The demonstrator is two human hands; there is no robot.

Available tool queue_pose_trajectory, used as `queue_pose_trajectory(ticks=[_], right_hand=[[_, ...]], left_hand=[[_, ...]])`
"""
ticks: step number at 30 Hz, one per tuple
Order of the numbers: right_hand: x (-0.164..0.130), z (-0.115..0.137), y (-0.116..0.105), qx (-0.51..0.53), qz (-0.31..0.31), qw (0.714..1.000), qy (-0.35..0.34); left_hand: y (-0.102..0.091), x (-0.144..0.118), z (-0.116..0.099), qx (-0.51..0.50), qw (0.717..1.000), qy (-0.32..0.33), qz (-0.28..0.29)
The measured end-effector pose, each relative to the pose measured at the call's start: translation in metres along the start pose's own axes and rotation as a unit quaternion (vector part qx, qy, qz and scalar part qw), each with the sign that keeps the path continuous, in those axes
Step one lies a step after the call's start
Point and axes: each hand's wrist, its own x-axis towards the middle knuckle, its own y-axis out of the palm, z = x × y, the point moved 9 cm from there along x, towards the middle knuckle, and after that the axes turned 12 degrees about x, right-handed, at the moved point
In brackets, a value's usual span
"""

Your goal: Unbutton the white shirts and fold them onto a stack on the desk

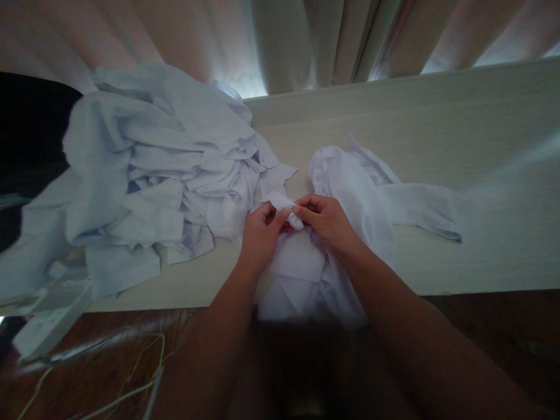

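Currently white garment (pixel 350 192) lies bunched at the table (pixel 481 134) near edge, part hanging over. Left hand (pixel 260 236) and right hand (pixel 328 219) both pinch one small fold (pixel 284 207) of it. Heap of white cloths (pixel 153 186) touches on the left. Risk: overhanging weight drags garment off; fold may snag heap.

- Left hand (pixel 261 233) and right hand (pixel 326 220): fingertips buried in a fold of the white garment (pixel 350 192); the grip itself is not visible.
- Garment's lower part runs into a dark blur near the bottom edge.
- Pile of white cloth (pixel 153 181): item count cannot be told; left side blurred.
- Cables (pixel 131 373) on the floor: blurred, cut off by the bottom edge.
- Bench (pixel 481 146): right end smeared, cut off.
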Motion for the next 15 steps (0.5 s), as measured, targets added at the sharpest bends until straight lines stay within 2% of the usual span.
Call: queue_pose_trajectory(ticks=[2, 4, 7, 10, 11, 13, 15], right_hand=[[0.001, -0.004, 0.003, 0.025, 0.025, 0.999, 0.021], [0.001, -0.006, 0.005, 0.000, 0.032, 0.999, 0.026], [-0.004, 0.006, 0.008, -0.079, 0.014, 0.997, -0.015], [-0.011, 0.035, 0.009, -0.139, -0.004, 0.985, -0.107], [-0.014, 0.046, 0.005, -0.172, -0.026, 0.974, -0.148], [-0.019, 0.066, -0.009, -0.275, -0.092, 0.933, -0.212], [-0.020, 0.074, -0.033, -0.393, -0.174, 0.879, -0.206]], left_hand=[[0.007, 0.002, 0.006, -0.089, 0.995, -0.023, 0.031], [0.006, 0.004, 0.006, -0.127, 0.991, -0.021, 0.024], [-0.014, 0.005, -0.002, -0.072, 0.996, 0.018, -0.045], [-0.042, 0.000, -0.013, 0.024, 0.988, 0.050, -0.142], [-0.053, -0.003, -0.015, 0.044, 0.983, 0.052, -0.173], [-0.074, -0.007, -0.017, 0.061, 0.971, 0.054, -0.224], [-0.098, -0.008, -0.018, 0.056, 0.966, 0.054, -0.248]])
